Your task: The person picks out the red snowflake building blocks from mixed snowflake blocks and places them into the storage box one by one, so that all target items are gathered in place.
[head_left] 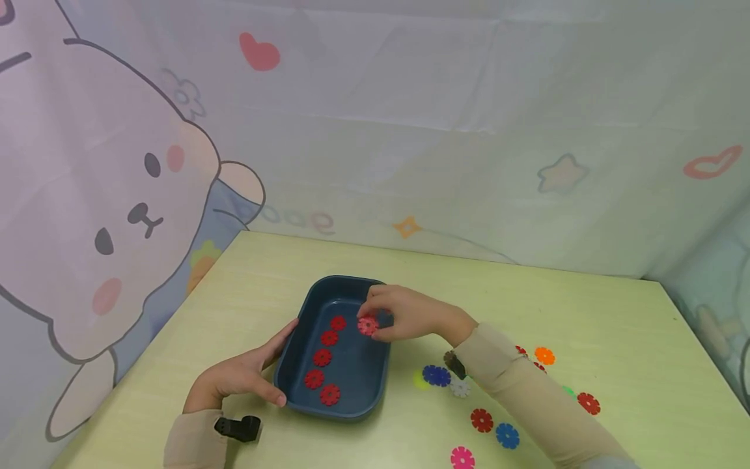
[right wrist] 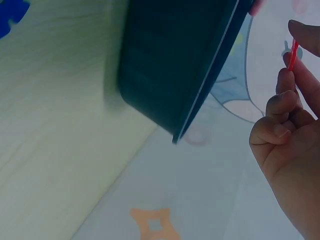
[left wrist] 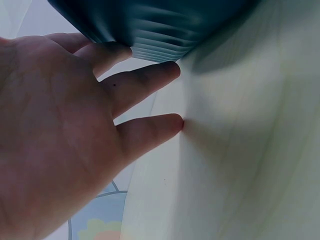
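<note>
In the head view a dark blue plastic tray [head_left: 346,409] sits on the table, with several red notched plastic discs [head_left: 322,357] lying along its left side. My right hand [head_left: 410,314] pinches another red notched disc [head_left: 368,325] between thumb and fingers, above the tray's right part. Seen edge-on in the right wrist view, that disc [right wrist: 293,55] is between the fingertips. My left hand [head_left: 243,374] rests against the tray's left side, thumb at the near left corner. In the left wrist view its fingers [left wrist: 145,85] are spread and fairly straight beside the tray's outer wall [left wrist: 165,35].
Right of the tray, loose discs lie on the pale table [head_left: 305,254]: dark blue [head_left: 436,375], white [head_left: 459,388], red [head_left: 482,420], blue [head_left: 507,436], pink [head_left: 462,458], orange [head_left: 545,355] and others. My right forearm partly covers some. A printed cloth [head_left: 375,130] hangs behind the table.
</note>
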`<state>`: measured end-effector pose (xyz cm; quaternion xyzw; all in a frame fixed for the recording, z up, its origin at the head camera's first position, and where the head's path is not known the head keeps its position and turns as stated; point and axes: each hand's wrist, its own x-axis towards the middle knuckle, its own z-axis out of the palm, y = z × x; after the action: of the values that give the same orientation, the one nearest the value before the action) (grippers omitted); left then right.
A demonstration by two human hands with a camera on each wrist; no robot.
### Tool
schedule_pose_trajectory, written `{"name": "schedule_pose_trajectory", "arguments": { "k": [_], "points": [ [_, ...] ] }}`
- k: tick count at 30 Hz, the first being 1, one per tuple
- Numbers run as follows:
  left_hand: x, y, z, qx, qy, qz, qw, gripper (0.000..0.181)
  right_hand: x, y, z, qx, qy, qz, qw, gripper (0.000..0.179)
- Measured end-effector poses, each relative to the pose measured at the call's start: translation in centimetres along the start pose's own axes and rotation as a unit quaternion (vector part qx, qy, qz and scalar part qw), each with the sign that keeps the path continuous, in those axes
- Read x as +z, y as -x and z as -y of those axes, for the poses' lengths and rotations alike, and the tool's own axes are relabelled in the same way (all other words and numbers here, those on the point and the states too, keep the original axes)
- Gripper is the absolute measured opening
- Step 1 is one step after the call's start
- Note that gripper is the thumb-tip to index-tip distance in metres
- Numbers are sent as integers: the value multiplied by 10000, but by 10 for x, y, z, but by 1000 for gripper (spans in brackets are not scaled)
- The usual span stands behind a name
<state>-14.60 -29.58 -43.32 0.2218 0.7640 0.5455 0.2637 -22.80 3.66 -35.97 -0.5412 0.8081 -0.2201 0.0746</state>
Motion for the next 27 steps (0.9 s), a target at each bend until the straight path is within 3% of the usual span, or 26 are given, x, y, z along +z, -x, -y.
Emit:
{"name": "schedule_pose_trajectory", "arguments": {
  "k": [7,14,27],
  "points": [
    [-1,1,1,129,-75,11,9999,126,16,-18,4,99,13,330,9994,34],
    [-1,1,0,-14,-33,-30,10000,126,35,-30,7,177,-163,592,9980,33],
    [0,1,0,36,-85,-1,10000,125,60,-46,2,375,-177,1292,9907,32]
  ]
}}
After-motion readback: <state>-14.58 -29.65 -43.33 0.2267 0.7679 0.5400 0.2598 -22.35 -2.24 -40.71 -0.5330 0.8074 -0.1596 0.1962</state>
